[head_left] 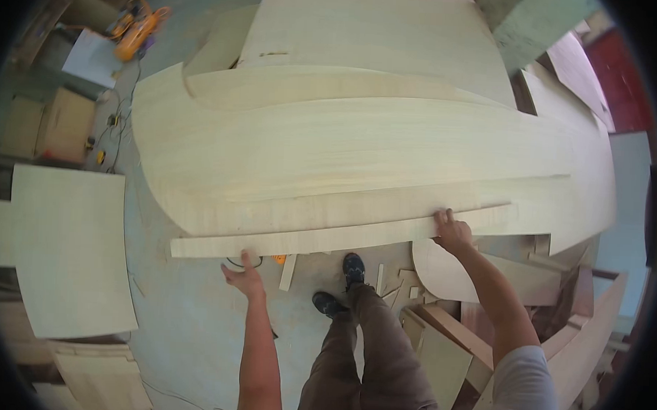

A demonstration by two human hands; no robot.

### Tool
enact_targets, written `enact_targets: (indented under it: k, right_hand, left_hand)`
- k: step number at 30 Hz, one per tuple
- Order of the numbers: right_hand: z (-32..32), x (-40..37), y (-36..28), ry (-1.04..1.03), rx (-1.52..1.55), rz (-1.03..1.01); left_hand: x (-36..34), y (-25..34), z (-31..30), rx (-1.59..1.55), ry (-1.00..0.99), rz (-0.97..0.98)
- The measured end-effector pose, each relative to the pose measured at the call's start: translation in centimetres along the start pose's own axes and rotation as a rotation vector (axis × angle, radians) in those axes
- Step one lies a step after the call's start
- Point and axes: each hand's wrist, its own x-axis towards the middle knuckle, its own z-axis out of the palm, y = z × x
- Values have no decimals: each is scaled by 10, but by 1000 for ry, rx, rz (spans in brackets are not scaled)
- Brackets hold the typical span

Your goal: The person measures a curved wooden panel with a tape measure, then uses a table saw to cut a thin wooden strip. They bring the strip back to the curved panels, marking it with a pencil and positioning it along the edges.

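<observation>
A long, narrow plywood strip [327,238] lies along the near edge of a large pale plywood sheet [375,137], tilted slightly up toward the right. Over the strip's right part, my right hand [452,232] is closed, its fingers bent across the wood. Further left, at the strip's lower edge, my left hand [245,278] has its fingers apart, with one fingertip right at the wood. Part of that hand's far side is hidden.
Cut panels and wood offcuts [439,349] crowd the floor at my right. Another pale board [73,252] lies at left. Beyond it are an orange machine [136,35] and cables. My shoes [353,268] stand just below the strip, near small scraps.
</observation>
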Motion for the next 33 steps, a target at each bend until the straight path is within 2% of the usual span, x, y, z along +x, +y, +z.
enact_targets:
  k: [1,4,6,8,12,15,17,18,22,24,26,28,30,31,32,33]
  right_hand:
    - [2,3,-1,-11,24,0]
    - [11,10,6,1,22,-76]
    - [4,11,8,-25,36,-110]
    - [0,19,15,-69,50,-128]
    - [7,22,17,-119,52,-155]
    - [-9,28,19,-76,76,-167]
    - [-30,38,26,-84,108,-135]
    - [-26,49,34,-24,138,-133]
    - [-56,100,70,-90,196,-31]
    - [-73,121,83,-23,181,12]
    - [-94,141,95,-57,180,38]
    - [-85,159,110,-19,173,57]
    - [-79,172,114,-43,238,71]
    - [-70,172,111,5,232,28]
    - [-63,165,105,71,190,-10]
    - [-53,154,101,135,218,-65]
  left_hand:
    - [8,8,1,-153,-71,-436]
    - [38,26,8,-479,-441,-658]
    - [63,30,20,-653,-488,-681]
    - [67,34,31,-473,-490,-622]
    - [67,46,32,-403,-396,-634]
    - [81,71,34,-350,-390,-592]
    - [93,99,52,-312,-439,-538]
    - [98,116,66,-293,-445,-535]
    - [117,160,134,-324,-572,-458]
    - [120,190,163,-305,-596,-416]
    - [125,198,188,-348,-640,-408]
    - [131,193,205,-146,-575,-463]
    - [99,197,204,44,-527,-223]
    - [89,193,202,329,-422,168]
    - [79,190,201,660,-177,512]
    - [48,213,194,669,-153,644]
